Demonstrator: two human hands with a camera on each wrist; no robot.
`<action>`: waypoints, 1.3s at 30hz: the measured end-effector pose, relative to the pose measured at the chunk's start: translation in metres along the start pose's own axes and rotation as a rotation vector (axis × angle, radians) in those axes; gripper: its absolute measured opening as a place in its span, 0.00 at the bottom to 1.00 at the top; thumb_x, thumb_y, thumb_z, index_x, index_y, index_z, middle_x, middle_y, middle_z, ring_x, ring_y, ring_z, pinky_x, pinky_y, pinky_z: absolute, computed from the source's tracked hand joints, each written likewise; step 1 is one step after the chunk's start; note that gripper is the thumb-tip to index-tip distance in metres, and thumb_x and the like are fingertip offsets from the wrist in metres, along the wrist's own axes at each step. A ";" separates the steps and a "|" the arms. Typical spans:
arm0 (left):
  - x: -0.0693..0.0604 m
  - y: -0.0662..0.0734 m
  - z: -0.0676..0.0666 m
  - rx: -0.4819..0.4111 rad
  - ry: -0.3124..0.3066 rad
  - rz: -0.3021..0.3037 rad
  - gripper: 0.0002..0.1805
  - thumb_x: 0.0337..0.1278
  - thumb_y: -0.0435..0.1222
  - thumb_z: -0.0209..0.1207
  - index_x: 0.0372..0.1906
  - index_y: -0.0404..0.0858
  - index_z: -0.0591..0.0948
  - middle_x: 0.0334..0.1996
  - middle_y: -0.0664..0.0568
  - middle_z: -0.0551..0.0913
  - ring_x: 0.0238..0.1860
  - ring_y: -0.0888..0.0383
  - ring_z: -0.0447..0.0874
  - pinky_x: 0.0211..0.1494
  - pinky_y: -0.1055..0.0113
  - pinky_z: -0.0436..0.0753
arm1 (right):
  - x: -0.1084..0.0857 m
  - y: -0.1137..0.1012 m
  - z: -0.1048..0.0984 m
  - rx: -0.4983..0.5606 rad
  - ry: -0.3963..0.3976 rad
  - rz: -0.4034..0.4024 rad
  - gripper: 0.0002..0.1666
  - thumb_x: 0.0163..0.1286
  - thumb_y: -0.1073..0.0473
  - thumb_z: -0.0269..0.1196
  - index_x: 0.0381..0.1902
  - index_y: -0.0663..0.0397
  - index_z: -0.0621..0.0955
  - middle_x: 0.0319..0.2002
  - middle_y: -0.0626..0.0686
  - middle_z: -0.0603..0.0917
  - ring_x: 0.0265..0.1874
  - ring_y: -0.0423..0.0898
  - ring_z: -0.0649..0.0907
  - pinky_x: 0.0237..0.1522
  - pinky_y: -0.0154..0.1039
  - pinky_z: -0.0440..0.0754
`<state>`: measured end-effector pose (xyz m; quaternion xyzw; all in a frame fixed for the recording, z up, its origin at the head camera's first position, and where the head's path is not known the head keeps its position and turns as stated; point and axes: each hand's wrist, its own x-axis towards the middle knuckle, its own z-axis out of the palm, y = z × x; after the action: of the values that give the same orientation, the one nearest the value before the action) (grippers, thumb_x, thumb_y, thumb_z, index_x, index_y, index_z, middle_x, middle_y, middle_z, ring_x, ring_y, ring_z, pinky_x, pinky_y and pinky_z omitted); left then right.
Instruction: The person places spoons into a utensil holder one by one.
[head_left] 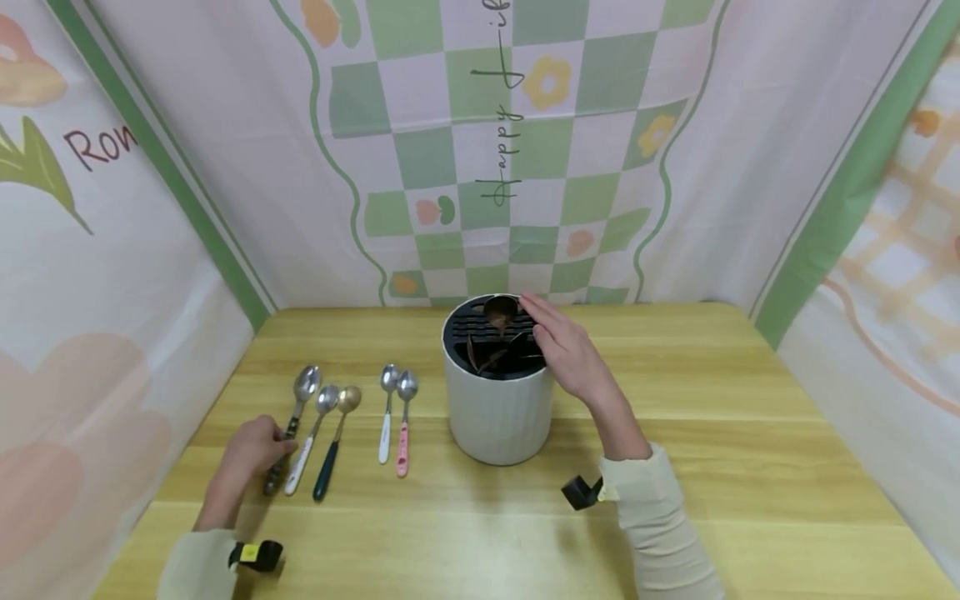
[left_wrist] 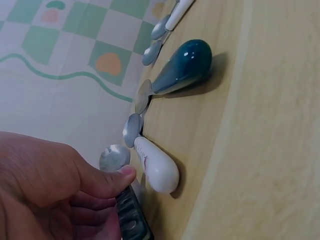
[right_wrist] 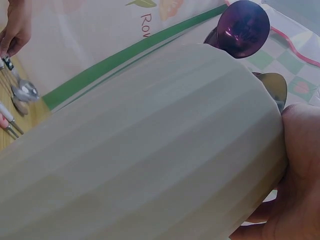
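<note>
At the left, my left hand (head_left: 255,450) pinches the dark patterned handle of a metal spoon (head_left: 306,383) between thumb and fingers; the left wrist view shows the thumb on that handle (left_wrist: 132,214). Just right of it lie a white-handled spoon (head_left: 300,465) and a dark green-handled spoon (head_left: 326,471). My right hand (head_left: 573,354), fingers extended, rests against the upper right side of a white ribbed holder (head_left: 498,421) with a black slotted top. Dark spoons stand in the holder, one round bowl (right_wrist: 243,29) above its rim.
Between the left group and the holder lie two more spoons, one with a white handle (head_left: 385,439) and one with a pink handle (head_left: 403,450). A patterned cloth (head_left: 420,158) hangs behind the wooden table (head_left: 675,375), with cloth at both sides.
</note>
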<state>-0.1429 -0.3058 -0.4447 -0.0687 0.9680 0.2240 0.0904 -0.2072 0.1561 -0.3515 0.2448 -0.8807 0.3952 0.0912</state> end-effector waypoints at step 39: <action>-0.033 0.078 -0.012 -0.257 0.444 0.150 0.12 0.58 0.35 0.66 0.41 0.29 0.81 0.34 0.37 0.86 0.30 0.52 0.83 0.26 0.73 0.80 | 0.002 0.002 0.001 0.015 0.011 0.006 0.29 0.79 0.60 0.42 0.75 0.56 0.65 0.77 0.57 0.62 0.77 0.57 0.60 0.77 0.58 0.56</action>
<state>-0.1261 -0.2386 -0.3944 -0.0549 0.9301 0.3307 -0.1503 -0.2098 0.1561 -0.3526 0.2405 -0.8780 0.4033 0.0929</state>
